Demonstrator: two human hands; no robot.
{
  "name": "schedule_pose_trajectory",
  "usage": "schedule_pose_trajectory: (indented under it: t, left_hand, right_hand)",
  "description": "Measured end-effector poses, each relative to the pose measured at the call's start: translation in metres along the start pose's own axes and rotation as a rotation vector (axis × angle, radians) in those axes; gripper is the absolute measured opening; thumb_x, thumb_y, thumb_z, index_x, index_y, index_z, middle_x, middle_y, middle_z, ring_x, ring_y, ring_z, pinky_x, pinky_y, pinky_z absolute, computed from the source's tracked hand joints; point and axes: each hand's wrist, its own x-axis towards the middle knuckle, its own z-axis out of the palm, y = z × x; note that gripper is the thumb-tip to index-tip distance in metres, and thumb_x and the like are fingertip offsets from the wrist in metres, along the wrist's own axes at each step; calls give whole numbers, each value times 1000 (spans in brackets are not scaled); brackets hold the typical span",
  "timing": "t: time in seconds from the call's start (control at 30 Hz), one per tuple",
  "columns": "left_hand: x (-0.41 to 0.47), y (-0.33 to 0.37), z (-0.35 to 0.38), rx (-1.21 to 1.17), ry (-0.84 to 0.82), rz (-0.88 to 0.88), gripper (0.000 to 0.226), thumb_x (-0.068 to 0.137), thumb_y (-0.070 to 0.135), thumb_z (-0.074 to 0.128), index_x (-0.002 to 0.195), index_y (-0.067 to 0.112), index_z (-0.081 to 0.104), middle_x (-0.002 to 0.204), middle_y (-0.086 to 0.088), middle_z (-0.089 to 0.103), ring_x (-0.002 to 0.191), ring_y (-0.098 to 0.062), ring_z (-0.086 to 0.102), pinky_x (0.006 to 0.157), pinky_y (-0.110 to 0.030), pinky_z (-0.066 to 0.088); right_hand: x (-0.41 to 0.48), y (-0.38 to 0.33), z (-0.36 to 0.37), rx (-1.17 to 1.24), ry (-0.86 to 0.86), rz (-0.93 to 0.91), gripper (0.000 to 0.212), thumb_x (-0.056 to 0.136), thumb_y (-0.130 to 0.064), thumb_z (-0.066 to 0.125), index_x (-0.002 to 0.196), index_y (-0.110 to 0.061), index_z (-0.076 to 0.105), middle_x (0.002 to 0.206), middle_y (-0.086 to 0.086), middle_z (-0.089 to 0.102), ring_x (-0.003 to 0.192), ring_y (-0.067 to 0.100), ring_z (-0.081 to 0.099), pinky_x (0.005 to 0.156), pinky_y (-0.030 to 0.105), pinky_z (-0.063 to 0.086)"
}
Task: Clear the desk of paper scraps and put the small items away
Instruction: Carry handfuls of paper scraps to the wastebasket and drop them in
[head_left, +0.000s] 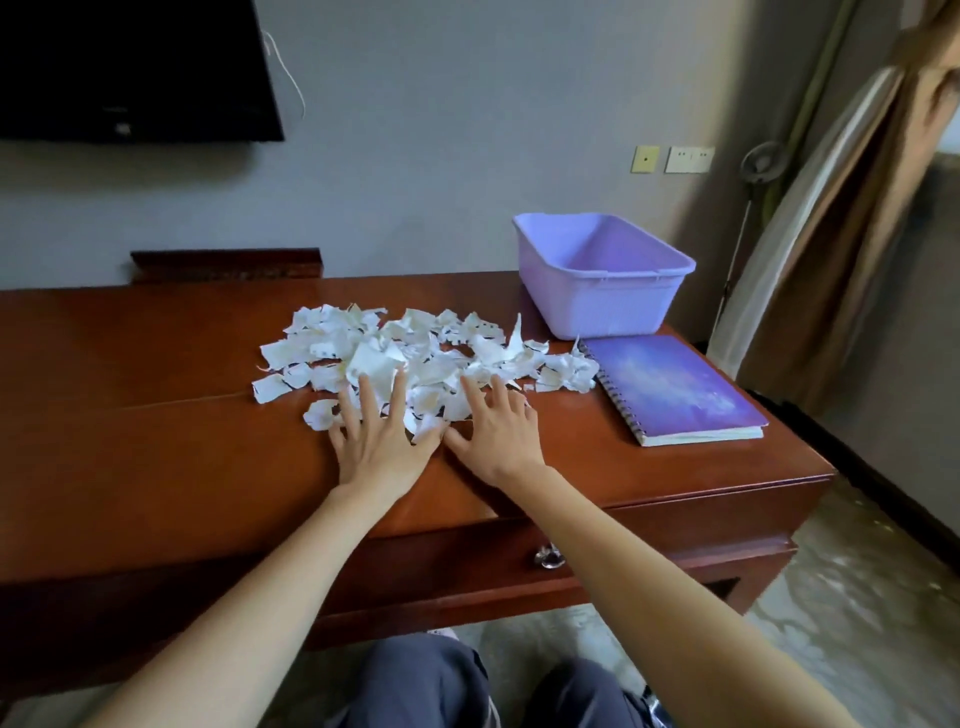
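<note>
A heap of torn white paper scraps (415, 348) lies spread across the middle of the reddish wooden desk (156, 415). My left hand (382, 441) lies flat with spread fingers on the near edge of the heap. My right hand (498, 436) lies flat beside it, fingertips on the scraps. Neither hand holds anything. An empty lilac plastic tub (602, 275) stands at the back right of the desk. A purple spiral notebook (675, 387) lies closed in front of the tub, its left edge touching the scraps.
A dark screen (130, 67) hangs on the wall at upper left. A drawer with a metal knob (548, 557) sits under the desk front. Curtains (857, 208) hang at right beyond the desk's end. My knees show below the desk.
</note>
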Motion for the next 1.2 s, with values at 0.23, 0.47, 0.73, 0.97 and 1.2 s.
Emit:
schedule_pose_trajectory:
  t: [0.23, 0.47, 0.73, 0.97, 1.2]
  left_hand:
    - [28, -3, 7, 2, 28, 108, 72, 92, 56, 36, 150, 28, 4, 158, -8, 10, 146, -29, 8, 116, -45, 14]
    - [42, -3, 10, 73, 141, 164, 46, 95, 43, 41, 134, 19, 39, 135, -7, 42, 127, -26, 35, 101, -35, 34]
    - [45, 0, 5, 165, 336, 301, 29, 69, 13, 80, 93, 7, 65, 88, -9, 64, 79, -21, 64, 60, -26, 51]
    - [52, -7, 13, 124, 261, 194, 30, 97, 26, 43, 121, 9, 49, 117, -12, 52, 106, -28, 54, 87, -37, 46]
    - [64, 1, 11, 102, 295, 212, 28, 97, 9, 44, 125, 9, 41, 123, -10, 46, 105, -23, 56, 73, -23, 46]
  right_hand:
    - [31, 1, 3, -92, -32, -25, 56, 93, -42, 39, 143, -21, 27, 147, 13, 28, 133, 32, 31, 109, 43, 26]
    - [44, 1, 4, -51, 41, 12, 35, 94, -28, 42, 120, -4, 45, 121, 14, 43, 113, 31, 45, 86, 36, 40]
    - [52, 3, 8, -15, 245, 7, 35, 85, -23, 49, 111, 1, 51, 107, 18, 49, 93, 38, 53, 69, 39, 43]
    - [68, 5, 13, -100, 84, -33, 30, 94, -27, 40, 111, -5, 50, 119, 11, 47, 112, 29, 46, 81, 32, 39]
    - [76, 6, 11, -29, 174, 9, 31, 92, -12, 39, 63, -10, 26, 87, 9, 39, 71, 28, 43, 57, 32, 27]
